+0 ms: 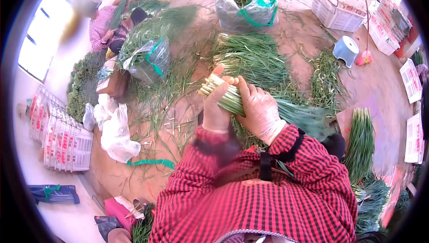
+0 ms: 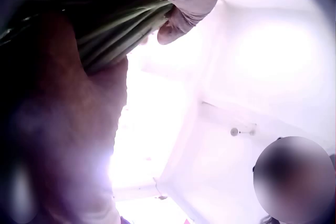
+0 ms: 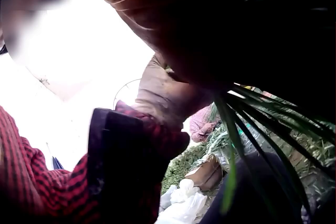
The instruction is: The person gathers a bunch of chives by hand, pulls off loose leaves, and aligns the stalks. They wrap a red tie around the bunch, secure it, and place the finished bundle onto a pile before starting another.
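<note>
Both gloved hands hold a bunch of garlic chives [image 1: 231,100] in front of the chest, its pale cut ends toward the upper left. My left hand [image 1: 216,112] grips it near those ends, thumb across the stems. Further along, my right hand [image 1: 260,110] wraps the bunch from the other side, fingers bent over it. In the left wrist view, the stems [image 2: 123,32] run between the two hands. Long green leaves [image 3: 247,129] hang down in the right wrist view, where the right hand is mostly dark. A large heap of chives [image 1: 250,55] lies on the floor just beyond.
A finished-looking bundle [image 1: 361,140] lies at the right. Around stand a blue stool [image 1: 346,52], stacked white crates [image 1: 67,142], a bag of greens [image 1: 246,8] and white plastic bags [image 1: 118,136]. Another person [image 1: 103,31] sits at the upper left. Loose leaves litter the floor.
</note>
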{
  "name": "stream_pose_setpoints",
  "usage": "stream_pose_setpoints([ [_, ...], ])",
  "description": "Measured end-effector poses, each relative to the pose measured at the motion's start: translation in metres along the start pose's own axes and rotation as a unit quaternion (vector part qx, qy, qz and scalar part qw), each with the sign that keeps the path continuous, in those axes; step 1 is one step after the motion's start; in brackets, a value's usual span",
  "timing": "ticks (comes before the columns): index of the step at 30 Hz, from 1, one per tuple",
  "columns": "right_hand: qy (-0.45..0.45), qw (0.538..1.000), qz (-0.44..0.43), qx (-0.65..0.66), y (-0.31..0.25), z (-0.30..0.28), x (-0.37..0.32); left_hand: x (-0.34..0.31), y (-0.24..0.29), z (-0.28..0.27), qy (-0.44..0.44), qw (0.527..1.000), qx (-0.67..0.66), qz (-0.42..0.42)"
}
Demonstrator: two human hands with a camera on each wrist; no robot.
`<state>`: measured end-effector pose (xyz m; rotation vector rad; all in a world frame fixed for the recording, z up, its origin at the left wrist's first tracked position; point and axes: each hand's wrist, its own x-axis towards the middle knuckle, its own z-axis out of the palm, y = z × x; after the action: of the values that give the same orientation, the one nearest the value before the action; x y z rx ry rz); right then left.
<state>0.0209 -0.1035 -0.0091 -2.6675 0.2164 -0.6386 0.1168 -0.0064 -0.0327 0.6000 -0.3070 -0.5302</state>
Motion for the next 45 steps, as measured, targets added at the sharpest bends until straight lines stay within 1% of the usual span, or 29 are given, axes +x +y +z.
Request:
stream_pose_setpoints([
  [2,0.055,0.996,-0.057,0.039,-0.003,-0.001,-0.007,0.002,0.005,-0.003,-0.016,0.999,-0.046,0.011],
  [5,0.039,0.987,-0.136,0.082,0.000,-0.010,-0.033,0.015,0.020,-0.019,-0.062,0.994,-0.079,0.048],
  [7,0.002,0.988,-0.148,0.050,0.019,-0.007,-0.060,0.018,0.038,-0.034,-0.085,0.989,-0.087,0.081],
  [8,-0.040,0.988,-0.146,0.036,0.034,-0.005,-0.074,0.019,0.049,-0.042,-0.081,0.988,-0.085,0.096],
  [9,-0.124,0.982,-0.143,-0.004,0.052,-0.008,-0.085,0.021,0.059,-0.051,-0.086,0.986,-0.079,0.116],
  [10,-0.276,0.950,-0.095,-0.112,0.079,-0.001,-0.099,0.024,0.068,-0.061,-0.091,0.984,-0.073,0.135],
  [11,-0.424,0.878,-0.019,-0.220,0.107,0.010,-0.108,0.026,0.075,-0.069,-0.097,0.981,-0.069,0.154],
  [12,-0.438,0.859,0.021,-0.264,0.135,0.002,-0.124,0.026,0.082,-0.073,-0.081,0.981,-0.057,0.169],
  [13,-0.503,0.806,0.097,-0.298,0.134,-0.020,-0.115,0.026,0.090,-0.076,-0.066,0.980,-0.046,0.184],
  [14,-0.492,0.810,0.132,-0.291,0.147,-0.027,-0.110,0.027,0.094,-0.077,-0.052,0.978,-0.033,0.201],
  [15,-0.402,0.865,0.123,-0.272,0.159,-0.034,-0.109,0.026,0.096,-0.077,-0.051,0.978,-0.028,0.201],
  [16,-0.262,0.936,0.114,-0.205,0.156,-0.043,-0.101,0.026,0.097,-0.077,-0.052,0.978,-0.021,0.200],
  [17,-0.088,0.987,0.094,-0.095,0.147,-0.043,-0.090,0.026,0.098,-0.077,-0.054,0.979,-0.016,0.196],
  [18,-0.020,0.992,0.127,0.020,0.107,-0.058,-0.065,0.025,0.094,-0.073,-0.072,0.980,-0.015,0.185],
  [20,0.020,0.991,0.071,0.108,0.061,-0.062,-0.035,0.024,0.080,-0.059,-0.067,0.986,0.003,0.151],
  [21,0.050,0.975,-0.015,0.217,0.044,-0.053,-0.024,0.023,0.071,-0.049,-0.065,0.989,0.012,0.135],
  [22,0.050,0.974,-0.079,0.205,0.025,-0.047,-0.014,0.021,0.063,-0.039,-0.046,0.992,0.025,0.117],
  [24,-0.018,0.981,-0.117,0.152,-0.002,-0.036,-0.001,0.015,0.052,-0.018,-0.030,0.996,0.035,0.080],
  [25,-0.020,0.982,-0.135,0.132,-0.010,-0.032,0.006,0.012,0.047,-0.012,-0.022,0.997,0.040,0.061],
  [27,-0.031,0.989,-0.110,0.097,-0.011,-0.024,0.010,0.013,0.039,-0.011,-0.038,0.998,0.035,0.039],
  [30,-0.015,0.987,-0.147,0.067,-0.002,-0.031,0.010,0.010,0.034,-0.005,-0.042,0.998,0.041,0.015],
  [33,0.044,0.976,-0.213,0.002,0.006,-0.043,0.018,0.005,0.035,-0.001,-0.032,0.993,0.063,-0.091],
  [34,0.066,0.973,-0.218,-0.042,0.005,-0.048,0.022,0.008,0.029,-0.007,-0.034,0.991,0.080,-0.097],
  [37,0.075,0.970,-0.212,-0.090,0.007,-0.061,0.035,0.004,0.021,-0.009,-0.080,0.985,0.063,-0.136],
  [38,0.112,0.964,-0.234,-0.053,0.012,-0.068,0.040,0.007,0.017,-0.019,-0.125,0.982,0.072,-0.118],
  [39,0.117,0.966,-0.213,-0.087,0.015,-0.074,0.044,0.008,0.019,-0.021,-0.125,0.987,0.053,-0.086],
  [41,0.171,0.970,-0.162,-0.060,0.032,-0.080,0.046,0.009,0.034,-0.027,-0.124,0.992,0.015,-0.020],
  [44,0.145,0.988,-0.046,0.022,0.076,-0.087,0.025,0.006,0.069,-0.051,-0.113,0.990,-0.039,0.073],
  [45,0.082,0.997,0.000,0.004,0.094,-0.084,0.010,0.010,0.085,-0.074,-0.155,0.978,-0.087,0.107],
])
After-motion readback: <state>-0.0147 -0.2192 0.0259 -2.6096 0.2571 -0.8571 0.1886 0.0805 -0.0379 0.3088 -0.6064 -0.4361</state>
